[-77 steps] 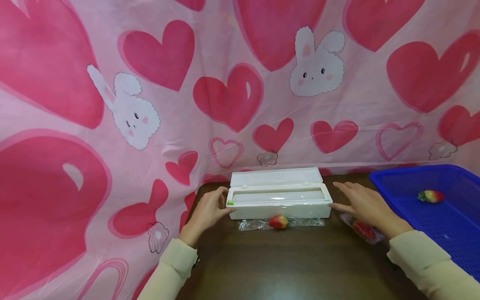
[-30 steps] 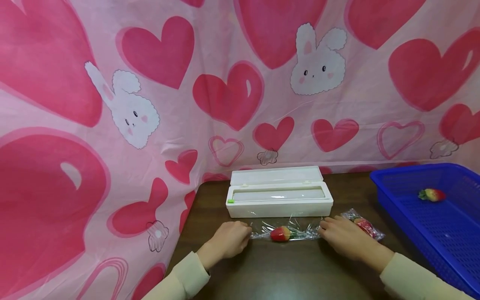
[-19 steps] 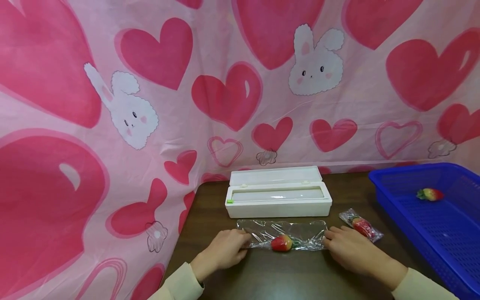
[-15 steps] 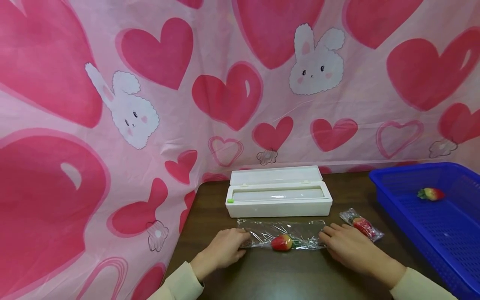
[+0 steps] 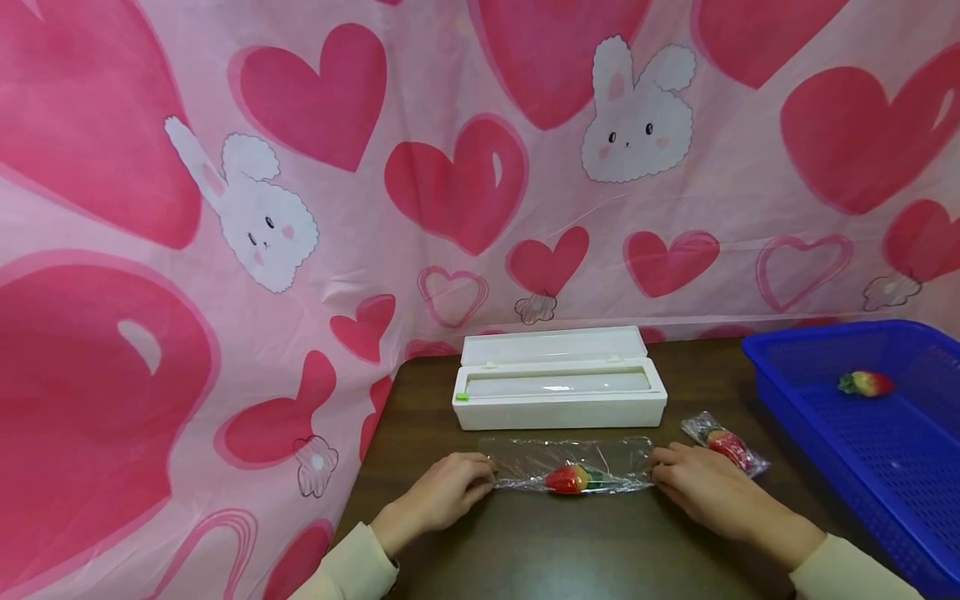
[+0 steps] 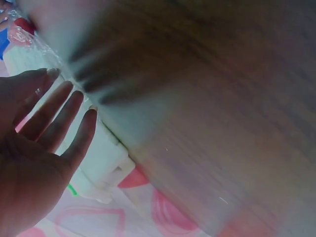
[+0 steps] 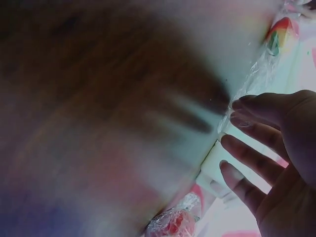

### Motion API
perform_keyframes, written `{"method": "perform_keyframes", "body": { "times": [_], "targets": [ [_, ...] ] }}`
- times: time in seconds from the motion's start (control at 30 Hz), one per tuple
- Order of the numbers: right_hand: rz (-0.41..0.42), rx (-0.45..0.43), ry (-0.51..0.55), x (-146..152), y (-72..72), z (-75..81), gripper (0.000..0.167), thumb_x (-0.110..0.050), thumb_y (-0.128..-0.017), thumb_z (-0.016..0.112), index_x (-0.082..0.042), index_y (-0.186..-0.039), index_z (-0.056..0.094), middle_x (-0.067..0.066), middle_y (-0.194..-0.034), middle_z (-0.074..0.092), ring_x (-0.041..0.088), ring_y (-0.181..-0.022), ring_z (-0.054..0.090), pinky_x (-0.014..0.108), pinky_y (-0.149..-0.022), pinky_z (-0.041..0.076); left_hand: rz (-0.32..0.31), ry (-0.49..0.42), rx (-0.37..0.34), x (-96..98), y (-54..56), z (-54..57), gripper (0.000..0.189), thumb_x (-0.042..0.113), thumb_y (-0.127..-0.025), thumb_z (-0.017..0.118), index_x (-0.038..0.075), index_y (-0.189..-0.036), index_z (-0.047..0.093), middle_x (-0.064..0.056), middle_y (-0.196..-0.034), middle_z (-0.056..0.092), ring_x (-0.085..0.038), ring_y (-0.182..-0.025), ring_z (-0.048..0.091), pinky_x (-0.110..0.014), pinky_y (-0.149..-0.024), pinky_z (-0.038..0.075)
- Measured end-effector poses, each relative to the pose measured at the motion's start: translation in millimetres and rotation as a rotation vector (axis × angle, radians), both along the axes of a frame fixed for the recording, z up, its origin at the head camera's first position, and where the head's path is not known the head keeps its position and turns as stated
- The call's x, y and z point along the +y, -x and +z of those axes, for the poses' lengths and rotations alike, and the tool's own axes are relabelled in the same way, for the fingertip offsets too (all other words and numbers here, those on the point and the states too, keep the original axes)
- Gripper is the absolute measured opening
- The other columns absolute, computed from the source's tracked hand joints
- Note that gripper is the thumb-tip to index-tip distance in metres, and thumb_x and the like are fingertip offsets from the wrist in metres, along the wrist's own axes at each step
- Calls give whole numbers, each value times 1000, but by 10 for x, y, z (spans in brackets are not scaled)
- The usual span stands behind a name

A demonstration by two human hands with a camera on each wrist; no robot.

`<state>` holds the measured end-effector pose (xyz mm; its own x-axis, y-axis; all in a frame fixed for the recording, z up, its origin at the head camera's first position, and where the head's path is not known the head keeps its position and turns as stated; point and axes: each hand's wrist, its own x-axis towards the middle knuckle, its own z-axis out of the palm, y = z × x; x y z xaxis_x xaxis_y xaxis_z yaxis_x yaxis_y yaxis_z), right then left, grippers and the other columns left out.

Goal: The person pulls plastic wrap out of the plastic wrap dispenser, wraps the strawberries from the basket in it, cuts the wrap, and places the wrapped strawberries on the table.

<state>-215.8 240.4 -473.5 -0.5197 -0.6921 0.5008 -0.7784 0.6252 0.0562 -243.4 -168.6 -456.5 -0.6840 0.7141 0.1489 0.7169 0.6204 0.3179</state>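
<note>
A strawberry (image 5: 567,479) lies along the near edge of a clear strip of plastic wrap (image 5: 525,455) on the table, with film over at least part of it. My left hand (image 5: 442,492) pinches the strip's left end between thumb and forefinger. At the opposite end, my right hand (image 5: 708,487) pinches the film the same way. In the right wrist view, the right hand (image 7: 276,153) has its other fingers spread. The left wrist view shows the left hand (image 6: 44,133) with thumb and forefinger tips at the film's edge.
Behind the strip stands a white wrap dispenser (image 5: 562,414) with its lid raised. A film-wrapped strawberry (image 5: 727,446) lies right of my right hand. Farther right, a blue basket (image 5: 810,442) holds another strawberry (image 5: 866,383). A pink heart-patterned cloth (image 5: 465,83) hangs behind the table.
Both hands have come from the dispenser's ends to the strip's ends and taken hold. Strip and strawberry have moved away from the dispenser towards me. Just now the strip's near edge lifted against the strawberry.
</note>
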Motion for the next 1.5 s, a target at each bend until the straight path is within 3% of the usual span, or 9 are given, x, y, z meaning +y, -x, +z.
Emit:
{"method": "perform_keyframes", "body": {
  "times": [0.27,0.57,0.7,0.87,1.0,1.2,1.33,1.5],
  "targets": [
    [-49,-44,55,48,-61,53,31,-7,-74,86,-25,-84,63,-18,-80,56,2,-71,54,25,-54,44,54,-57,-72,-27,13,15,10,14,-104,60,13,-99,69,5,-87,70,0,-74,57,-23,-69,51],
    [-131,-216,112,63,-84,44,26,-9,-82,83,-27,-87,65,-23,-81,61,-6,-73,53,27,-56,47,80,-100,-96,-45,38,-6,11,14,-104,59,14,-100,69,4,-86,70,0,-72,55,-21,-68,48],
    [-126,-322,148,72,-48,59,20,-10,-87,78,-25,-87,65,-23,-79,59,-7,-71,50,27,-57,46,95,-131,-106,-33,60,-8,10,12,-103,61,12,-99,70,2,-86,71,1,-72,55,-21,-68,49],
    [-80,-371,218,79,5,81,21,-8,-91,74,-24,-84,62,-21,-76,54,-6,-69,47,25,-60,44,100,-182,-86,13,99,-1,12,7,-102,61,8,-94,70,-1,-83,72,-1,-71,58,-22,-67,50],
    [-90,-444,293,64,39,93,19,-5,-92,72,-20,-84,64,-19,-75,55,-5,-68,48,25,-59,44,125,-207,-80,55,138,9,14,2,-100,61,6,-91,70,-1,-79,72,-3,-70,60,-23,-67,51],
    [-201,-636,419,7,111,82,12,-3,-96,67,-9,-85,66,-8,-69,59,-1,-58,50,25,-52,44,187,-200,-100,129,233,10,20,1,-100,59,5,-85,70,-1,-70,65,0,-57,54,-22,-58,48],
    [-308,-646,431,-41,177,64,11,-3,-94,68,-8,-85,67,-7,-67,59,1,-56,51,25,-53,44,215,-187,-112,168,291,-2,21,1,-99,61,5,-81,71,2,-64,63,0,-52,53,-21,-54,46],
    [-349,-620,430,-83,254,25,8,-2,-91,70,-7,-85,67,-7,-65,59,4,-56,51,26,-53,44,248,-147,-69,189,331,-20,14,2,-95,67,6,-83,72,7,-63,61,-3,-56,51,-23,-55,46]
  ]
}}
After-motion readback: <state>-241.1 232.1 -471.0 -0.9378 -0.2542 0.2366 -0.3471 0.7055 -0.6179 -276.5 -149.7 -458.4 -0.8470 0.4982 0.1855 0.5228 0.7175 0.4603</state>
